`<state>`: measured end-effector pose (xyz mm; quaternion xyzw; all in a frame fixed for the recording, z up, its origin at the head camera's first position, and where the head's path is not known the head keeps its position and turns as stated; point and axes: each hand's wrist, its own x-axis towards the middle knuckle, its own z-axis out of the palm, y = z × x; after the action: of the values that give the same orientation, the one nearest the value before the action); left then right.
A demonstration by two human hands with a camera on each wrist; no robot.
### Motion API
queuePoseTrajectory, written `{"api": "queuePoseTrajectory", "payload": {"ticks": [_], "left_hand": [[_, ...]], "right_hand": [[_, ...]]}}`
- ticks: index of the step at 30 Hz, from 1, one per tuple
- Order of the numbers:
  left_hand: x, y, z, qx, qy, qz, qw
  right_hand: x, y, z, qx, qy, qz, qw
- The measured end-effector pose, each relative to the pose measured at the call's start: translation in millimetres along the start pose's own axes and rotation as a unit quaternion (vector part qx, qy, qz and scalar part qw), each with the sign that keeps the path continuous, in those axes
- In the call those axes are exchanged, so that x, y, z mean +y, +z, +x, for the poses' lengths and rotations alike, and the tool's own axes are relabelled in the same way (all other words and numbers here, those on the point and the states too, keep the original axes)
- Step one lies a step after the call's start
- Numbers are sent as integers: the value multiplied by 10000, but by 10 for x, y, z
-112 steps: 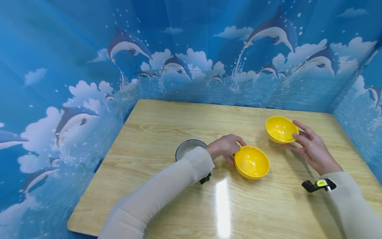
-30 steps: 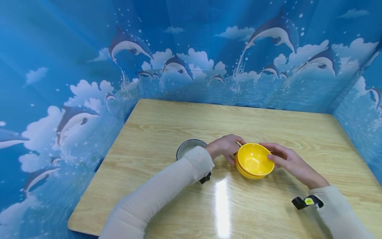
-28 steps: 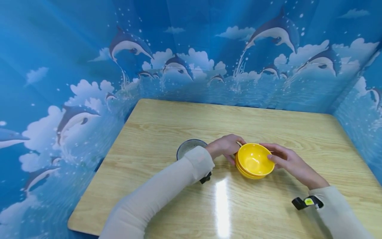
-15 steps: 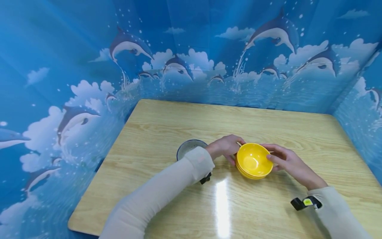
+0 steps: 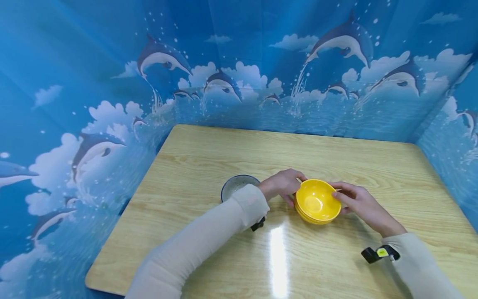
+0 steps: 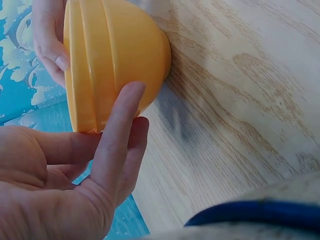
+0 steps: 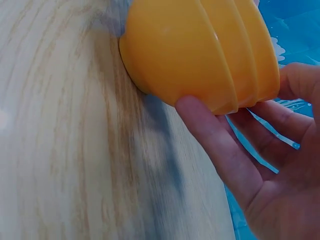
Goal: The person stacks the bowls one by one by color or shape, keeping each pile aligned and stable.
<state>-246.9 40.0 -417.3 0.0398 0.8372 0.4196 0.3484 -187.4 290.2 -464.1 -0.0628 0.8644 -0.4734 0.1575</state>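
Observation:
A stack of three nested yellow bowls (image 5: 316, 200) stands on the wooden table; their rims show one above another in the left wrist view, where the bowls (image 6: 130, 45) rest on a round foot. My left hand (image 5: 282, 182) holds the left side of the stack, its fingers (image 6: 117, 130) against the outer walls. On the right side, my right hand (image 5: 358, 203) grips the stack, with the thumb at the top rim. Below the rims, a finger (image 7: 210, 135) of that hand lies along the lowest bowl in the right wrist view.
A grey speckled bowl (image 5: 236, 183) with a dark blue rim sits left of the stack, partly hidden by my left sleeve (image 5: 224, 224). The wooden table (image 5: 194, 153) has its far edge near a blue dolphin-print curtain (image 5: 239, 62).
My right hand has brought its yellow bowl from the right, into the yellow bowl at my left hand. Over the last second that top bowl and hand have shifted slightly left.

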Motion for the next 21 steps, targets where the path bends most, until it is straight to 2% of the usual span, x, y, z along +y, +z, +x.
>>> {"api": "queuePoseTrajectory", "payload": {"ticks": [13, 21], "left_hand": [[-1, 7, -29, 23, 52, -51, 10000], [21, -9, -7, 76, 90, 366, 9993]], "right_hand": [[27, 40, 11, 181, -9, 127, 9998], [58, 32, 48, 179, 0, -110, 9998]]}}
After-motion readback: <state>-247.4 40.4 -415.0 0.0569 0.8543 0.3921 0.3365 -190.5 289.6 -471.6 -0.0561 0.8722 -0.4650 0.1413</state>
